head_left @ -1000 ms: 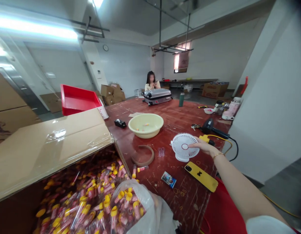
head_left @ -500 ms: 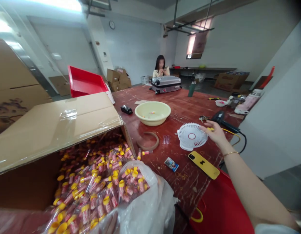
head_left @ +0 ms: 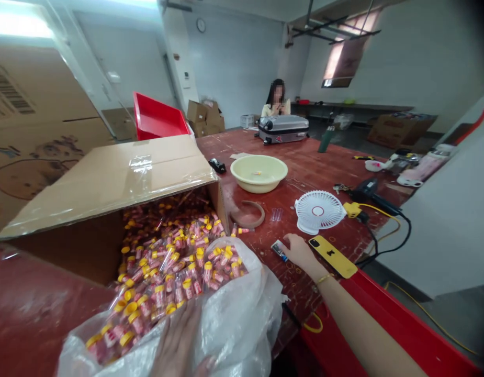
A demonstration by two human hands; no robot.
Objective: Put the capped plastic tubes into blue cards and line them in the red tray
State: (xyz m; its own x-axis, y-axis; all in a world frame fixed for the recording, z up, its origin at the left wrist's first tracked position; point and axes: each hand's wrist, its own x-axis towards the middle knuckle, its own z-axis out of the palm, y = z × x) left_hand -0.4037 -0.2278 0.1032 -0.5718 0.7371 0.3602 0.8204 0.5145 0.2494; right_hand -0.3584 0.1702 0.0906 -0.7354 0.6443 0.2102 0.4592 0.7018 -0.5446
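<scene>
My left hand (head_left: 179, 335), slightly blurred, lies with fingers stretched out on a translucent plastic bag (head_left: 242, 314). Small clear tubes with pink contents and yellow caps (head_left: 159, 293) fill the bag's mouth and spill from an open cardboard box (head_left: 120, 173). My right hand (head_left: 302, 254) is over the table, its fingers apart at the edge of a small blue-and-white packet (head_left: 279, 250); whether it touches the packet I cannot tell. A yellow phone (head_left: 333, 256) lies just right of that hand. Behind it stands a white fan (head_left: 318, 211) beside a yellow socket (head_left: 355, 210).
A pale yellow basin (head_left: 258, 175) with a few tubes stands mid-table. Around it are a tape dispenser (head_left: 217, 166), a brown ring (head_left: 261, 214) and a black corded tool (head_left: 377, 196). A person (head_left: 277, 102) sits behind a grey suitcase (head_left: 284, 129). Red tray (head_left: 386, 314) below.
My right hand has moved left and nearer, from beside the fan to the small packet. My left hand has come into view on the bag. The view has shifted left.
</scene>
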